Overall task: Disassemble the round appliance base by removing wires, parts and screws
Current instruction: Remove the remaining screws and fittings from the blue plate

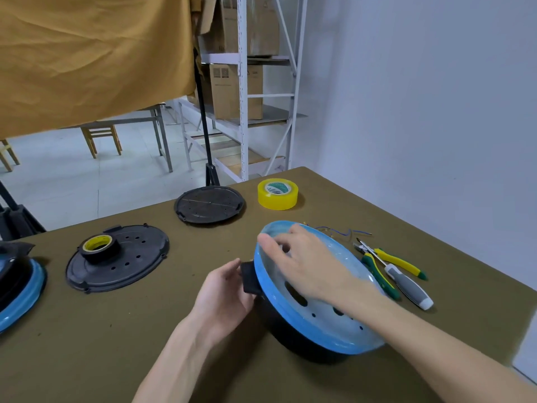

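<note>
left hand (223, 298) grips base's black tab (249, 277) | right hand (302, 266) fingers loosely spread inside base (328, 321) | steady it tilted, feel for wires

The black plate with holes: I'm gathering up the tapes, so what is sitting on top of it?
A roll of black tape with a yellow core sits on the black plate. Whatever lies under the roll is covered.

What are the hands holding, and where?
The left hand grips the round blue base by its black side tab. The right hand rests inside it.
</note>
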